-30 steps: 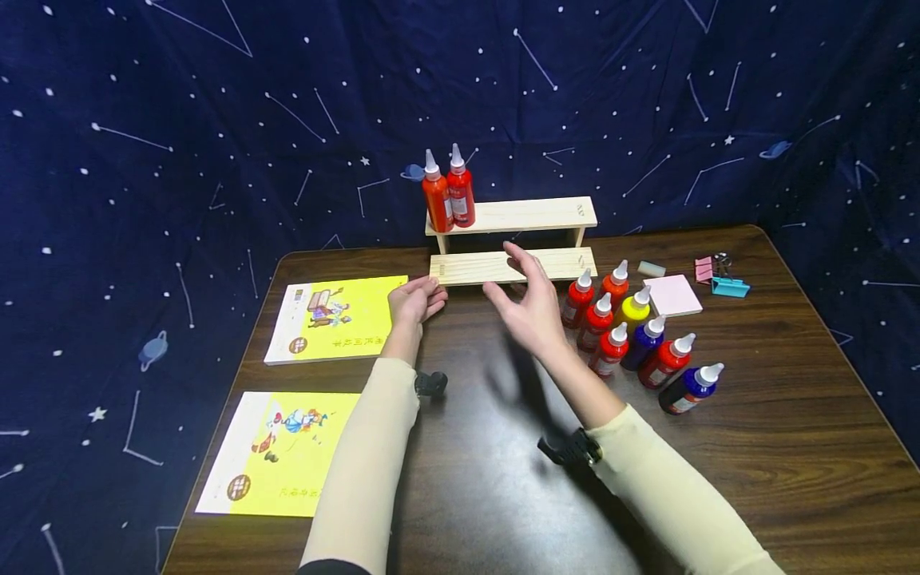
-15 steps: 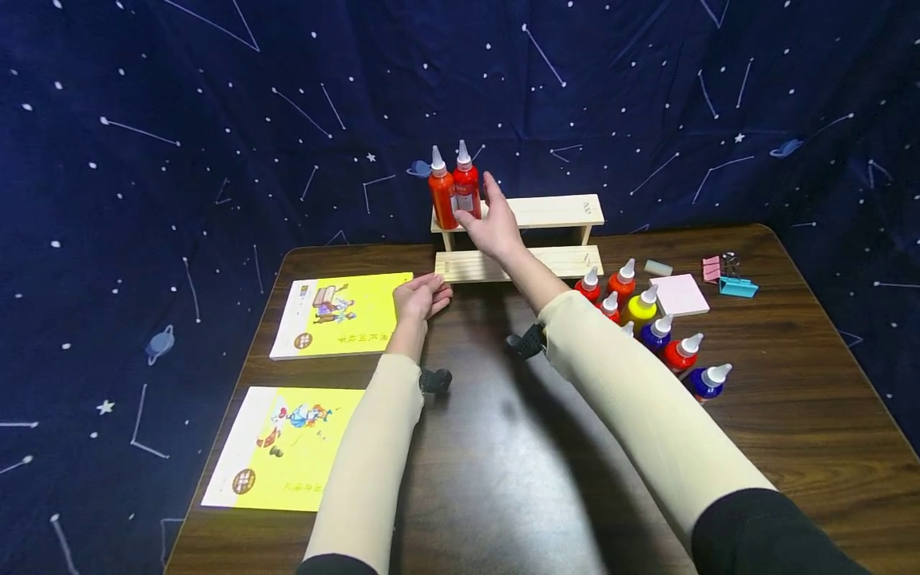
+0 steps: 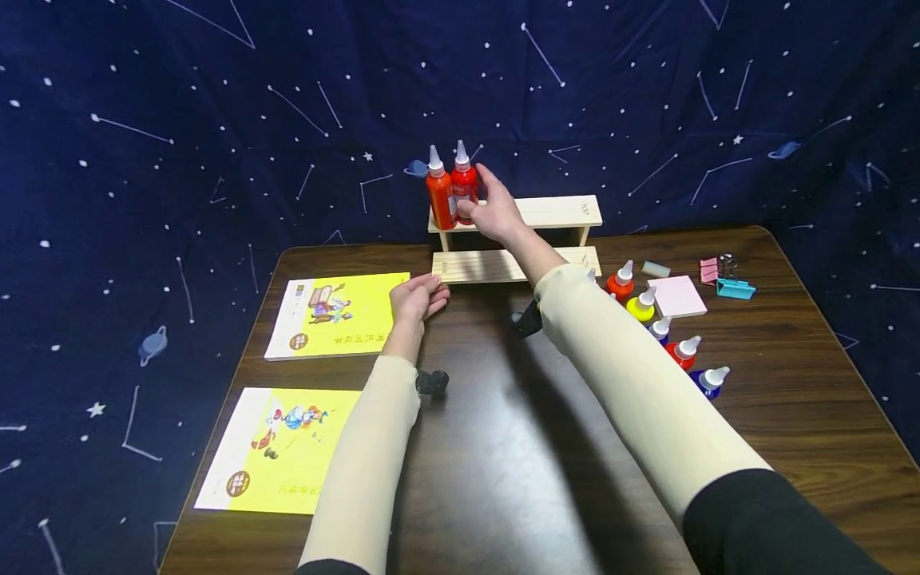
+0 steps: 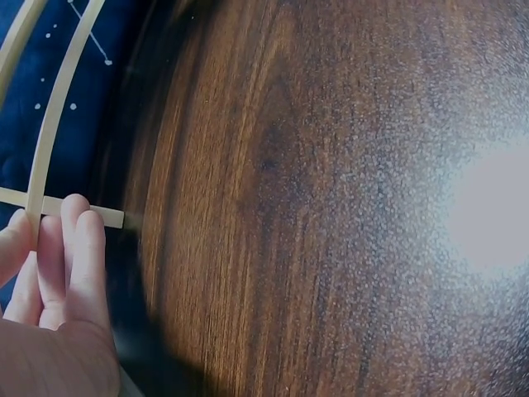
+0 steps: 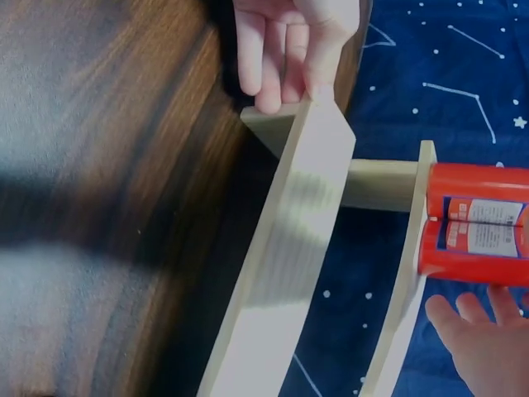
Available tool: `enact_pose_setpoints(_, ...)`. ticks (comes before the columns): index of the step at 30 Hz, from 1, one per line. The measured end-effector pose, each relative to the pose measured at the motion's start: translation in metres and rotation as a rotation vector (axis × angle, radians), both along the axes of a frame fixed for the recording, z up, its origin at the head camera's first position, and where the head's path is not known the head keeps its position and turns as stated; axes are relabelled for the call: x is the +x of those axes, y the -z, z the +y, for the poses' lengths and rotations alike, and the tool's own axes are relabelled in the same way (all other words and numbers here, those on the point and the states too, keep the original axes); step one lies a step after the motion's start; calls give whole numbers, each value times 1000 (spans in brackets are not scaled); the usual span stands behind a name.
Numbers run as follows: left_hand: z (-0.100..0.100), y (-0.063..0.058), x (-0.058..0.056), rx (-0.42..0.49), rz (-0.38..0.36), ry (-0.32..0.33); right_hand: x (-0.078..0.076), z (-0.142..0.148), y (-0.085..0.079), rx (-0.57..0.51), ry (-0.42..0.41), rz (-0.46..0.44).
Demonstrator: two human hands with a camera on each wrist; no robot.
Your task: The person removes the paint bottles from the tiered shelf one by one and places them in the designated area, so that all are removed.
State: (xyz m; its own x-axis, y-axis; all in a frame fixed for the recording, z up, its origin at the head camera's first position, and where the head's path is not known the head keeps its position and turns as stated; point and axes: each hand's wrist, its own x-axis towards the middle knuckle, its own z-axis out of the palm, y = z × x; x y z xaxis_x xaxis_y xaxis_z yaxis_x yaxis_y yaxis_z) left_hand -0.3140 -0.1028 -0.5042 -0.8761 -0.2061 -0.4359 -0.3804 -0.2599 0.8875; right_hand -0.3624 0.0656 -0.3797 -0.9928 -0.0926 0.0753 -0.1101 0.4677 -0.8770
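A two-tier wooden shelf (image 3: 561, 212) stands at the table's back edge. On the left of its upper board are two paint bottles side by side, an orange-red bottle (image 3: 440, 196) and a red bottle (image 3: 464, 182), both upright with white nozzle caps. My right hand (image 3: 496, 214) is at the red bottle's right side, fingers extended and thumb in front; in the right wrist view its fingertips (image 5: 502, 302) lie close against the bottle, and contact is hard to tell. My left hand (image 4: 66, 306) pinches the left end of the lower board (image 3: 474, 267) between thumb and fingers.
Right of the shelf stand several paint bottles, including a yellow one (image 3: 640, 305) and a dark blue one (image 3: 709, 380), some hidden by my right sleeve. Beyond are an eraser (image 3: 656, 269), a notepad (image 3: 676, 296) and binder clips (image 3: 735, 288). Two yellow books (image 3: 366, 303) lie left.
My right hand has moved from above the table, up and left to the red bottle on the upper board. My left hand stays at the lower board's end.
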Motion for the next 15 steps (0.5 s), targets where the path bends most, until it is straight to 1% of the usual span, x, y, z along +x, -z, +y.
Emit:
enact_pose_setpoints(5, -1, -1, 0, 7, -3, 9, -2, -3, -3, 65, 78, 3)
enact_pose_setpoints(9, -2, -2, 0, 5, -6, 2, -1, -9, -3, 98, 172, -2)
enact_pose_setpoints(12, -2, -1, 0, -2, -13, 5, 0, -12, -1, 86, 238, 8)
enact_pose_setpoints(15, -2, -1, 0, -4, -12, 4, 3, -12, 3, 16, 273, 41)
